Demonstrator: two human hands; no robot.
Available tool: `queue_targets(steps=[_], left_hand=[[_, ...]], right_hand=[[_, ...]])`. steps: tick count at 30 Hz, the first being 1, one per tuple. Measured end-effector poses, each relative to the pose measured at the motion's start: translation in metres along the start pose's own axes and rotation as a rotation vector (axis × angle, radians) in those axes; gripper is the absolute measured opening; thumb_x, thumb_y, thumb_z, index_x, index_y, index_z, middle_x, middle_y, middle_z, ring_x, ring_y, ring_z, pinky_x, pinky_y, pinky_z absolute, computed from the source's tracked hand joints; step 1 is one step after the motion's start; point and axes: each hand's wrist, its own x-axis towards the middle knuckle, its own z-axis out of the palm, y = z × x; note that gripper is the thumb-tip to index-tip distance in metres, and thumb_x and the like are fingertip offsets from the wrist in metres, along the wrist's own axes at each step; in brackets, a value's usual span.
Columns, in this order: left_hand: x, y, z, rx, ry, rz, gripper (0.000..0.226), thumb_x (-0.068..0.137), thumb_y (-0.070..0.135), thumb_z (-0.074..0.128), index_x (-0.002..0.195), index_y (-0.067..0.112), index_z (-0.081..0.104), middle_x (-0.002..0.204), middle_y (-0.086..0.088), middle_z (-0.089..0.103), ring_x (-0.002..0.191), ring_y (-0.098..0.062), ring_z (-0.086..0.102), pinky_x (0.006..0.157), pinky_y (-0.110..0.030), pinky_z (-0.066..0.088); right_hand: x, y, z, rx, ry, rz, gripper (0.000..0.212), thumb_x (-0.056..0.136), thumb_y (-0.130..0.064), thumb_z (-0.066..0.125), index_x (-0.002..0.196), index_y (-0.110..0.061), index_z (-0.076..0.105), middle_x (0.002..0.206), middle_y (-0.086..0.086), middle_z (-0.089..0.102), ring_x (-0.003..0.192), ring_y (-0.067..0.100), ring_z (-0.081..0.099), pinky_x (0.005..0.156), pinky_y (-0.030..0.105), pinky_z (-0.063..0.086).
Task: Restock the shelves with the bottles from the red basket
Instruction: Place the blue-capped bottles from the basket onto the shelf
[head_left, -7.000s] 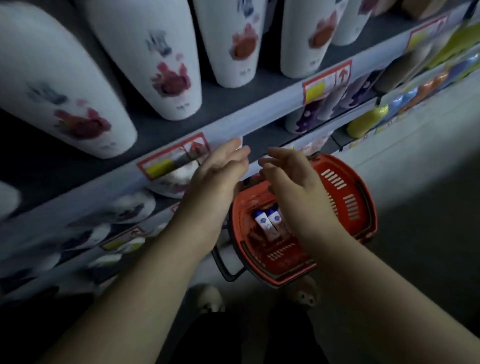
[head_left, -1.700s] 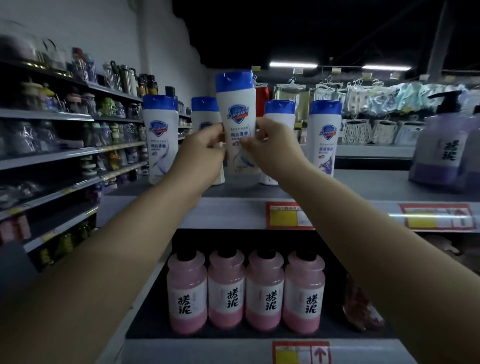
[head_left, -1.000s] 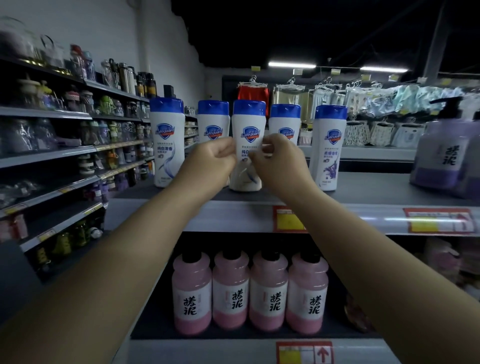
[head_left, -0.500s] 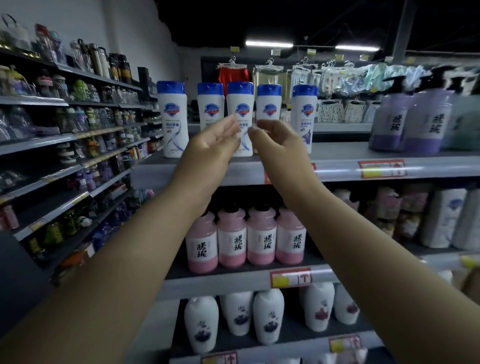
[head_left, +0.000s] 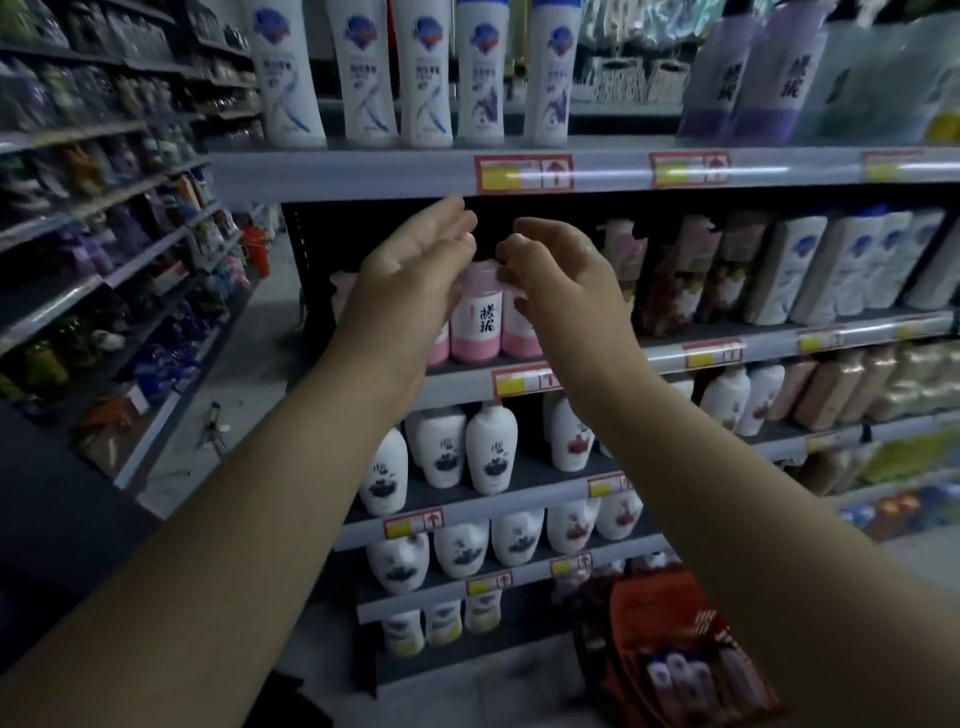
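Several white bottles with blue caps (head_left: 425, 78) stand in a row on the top shelf (head_left: 363, 171). My left hand (head_left: 410, 280) and my right hand (head_left: 561, 270) hang in the air below that shelf, in front of the pink bottles (head_left: 483, 317), with relaxed fingers and nothing in them. The red basket (head_left: 670, 618) sits on the floor at the lower right, partly behind my right arm. Several white bottles with blue caps (head_left: 680, 680) lie inside it.
Purple pump bottles (head_left: 753, 73) stand at the top right. White pouches (head_left: 841, 260) fill the second shelf on the right. Rows of white rounded bottles (head_left: 488, 452) occupy the lower shelves. Another shelving aisle (head_left: 104, 234) runs along the left.
Both hands have let go of the white bottle, which stands in the top-shelf row, and have dropped below the shelf. The view has tilted down, so the basket shows.
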Motion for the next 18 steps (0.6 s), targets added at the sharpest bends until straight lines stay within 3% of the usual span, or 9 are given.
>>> queue_targets(steps=[6, 11, 14, 18], left_hand=[[-0.007, -0.034, 0.035, -0.029, 0.001, -0.062, 0.04, 0.1, 0.018, 0.043, 0.14, 0.02, 0.045, 0.14, 0.007, 0.054, 0.127, -0.003, 0.05, 0.103, -0.023, 0.038], [-0.004, -0.088, 0.086, -0.06, 0.03, -0.157, 0.035, 0.099, 0.018, 0.046, 0.133, 0.023, 0.052, 0.134, 0.008, 0.058, 0.122, -0.002, 0.053, 0.098, -0.02, 0.041], [0.003, -0.129, 0.123, -0.071, 0.027, -0.237, 0.036, 0.099, 0.018, 0.045, 0.134, 0.023, 0.051, 0.135, 0.008, 0.057, 0.123, -0.003, 0.052, 0.1, -0.021, 0.04], [0.015, -0.192, 0.175, -0.053, 0.045, -0.317, 0.025, 0.099, 0.018, 0.046, 0.115, 0.033, 0.057, 0.129, 0.009, 0.06, 0.122, -0.005, 0.053, 0.095, -0.023, 0.041]], right_hand=[[-0.011, 0.042, -0.039, -0.029, -0.011, 0.068, 0.033, 0.094, -0.03, 0.052, 0.126, -0.019, 0.056, 0.116, -0.004, 0.063, 0.108, 0.007, 0.06, 0.092, 0.026, 0.048], [-0.008, 0.093, -0.087, -0.015, -0.048, 0.183, 0.03, 0.095, -0.033, 0.051, 0.123, -0.024, 0.055, 0.115, -0.008, 0.063, 0.105, 0.003, 0.06, 0.082, 0.018, 0.047], [-0.003, 0.131, -0.122, -0.012, -0.057, 0.267, 0.027, 0.095, -0.031, 0.051, 0.121, -0.024, 0.055, 0.112, -0.012, 0.062, 0.104, 0.002, 0.06, 0.086, 0.02, 0.048], [0.005, 0.189, -0.171, -0.034, -0.089, 0.373, 0.029, 0.095, -0.03, 0.05, 0.123, -0.024, 0.055, 0.107, -0.014, 0.063, 0.102, 0.001, 0.06, 0.088, 0.02, 0.048]])
